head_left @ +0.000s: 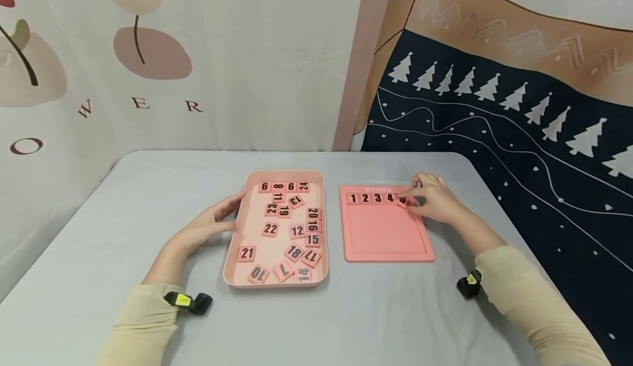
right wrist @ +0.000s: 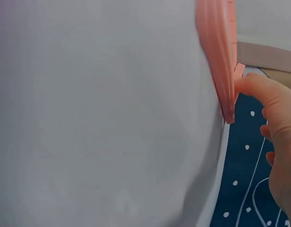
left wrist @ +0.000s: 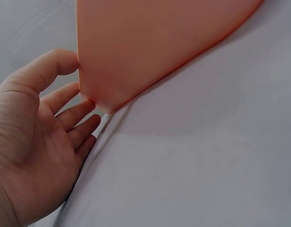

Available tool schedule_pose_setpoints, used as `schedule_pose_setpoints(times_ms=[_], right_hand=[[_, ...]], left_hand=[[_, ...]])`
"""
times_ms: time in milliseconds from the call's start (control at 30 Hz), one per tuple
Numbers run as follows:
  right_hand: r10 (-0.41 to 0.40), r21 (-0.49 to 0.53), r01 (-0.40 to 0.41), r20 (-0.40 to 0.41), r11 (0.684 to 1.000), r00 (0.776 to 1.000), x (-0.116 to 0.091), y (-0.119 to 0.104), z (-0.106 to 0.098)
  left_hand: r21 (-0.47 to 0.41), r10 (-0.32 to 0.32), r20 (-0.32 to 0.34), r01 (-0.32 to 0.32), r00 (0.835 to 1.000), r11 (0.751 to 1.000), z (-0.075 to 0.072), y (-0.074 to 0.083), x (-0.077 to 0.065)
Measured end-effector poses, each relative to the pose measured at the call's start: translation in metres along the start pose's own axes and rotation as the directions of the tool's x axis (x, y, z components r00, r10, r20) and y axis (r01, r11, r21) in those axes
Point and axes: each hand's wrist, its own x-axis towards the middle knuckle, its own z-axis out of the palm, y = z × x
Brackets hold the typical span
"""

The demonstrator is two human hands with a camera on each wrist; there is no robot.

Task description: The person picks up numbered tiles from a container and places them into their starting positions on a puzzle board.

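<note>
At the left rim of a pink tray (head_left: 231, 245), my left hand (head_left: 201, 228) touches the edge with its fingertips, the fingers loosely spread. In the left wrist view the thumb (left wrist: 65, 66) meets the tray wall (left wrist: 150, 42). Over the top right of a pink square board (head_left: 386, 234), my right hand (head_left: 435, 198) pinches a number tile marked 5 (head_left: 403, 201), partly hidden by the fingers. That tile (right wrist: 239, 73) stands tilted against the board in the right wrist view. Beside it, tiles 1 (head_left: 353, 198), 2, 3 and 4 (head_left: 390, 198) sit along the board's top row.
Several loose number tiles lie scattered in the tray, among them 22 (head_left: 270, 229), 21 (head_left: 246, 254) and 14 (head_left: 303, 275). Tray and board stand side by side on a light grey cloth (head_left: 386, 316). Printed curtains (head_left: 267, 80) hang behind and to the right.
</note>
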Motion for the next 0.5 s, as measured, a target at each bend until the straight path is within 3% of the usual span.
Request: schedule_pose_setpoints(times_ms=[267,500], right_hand=[[0.074,-0.012,-0.075,-0.048,0.997,0.996,-0.0022,-0.0008,0.0034],[0.101,-0.023,-0.102,-0.042,0.995,0.994,-0.0044,0.0013,0.0049]], left_hand=[[0.012,-0.003,-0.001,0.003,1.0,1.0,-0.0004,0.0001,-0.0004],[0.015,0.001,0.0,-0.001,1.0,1.0,0.0001,-0.0008,0.0001]])
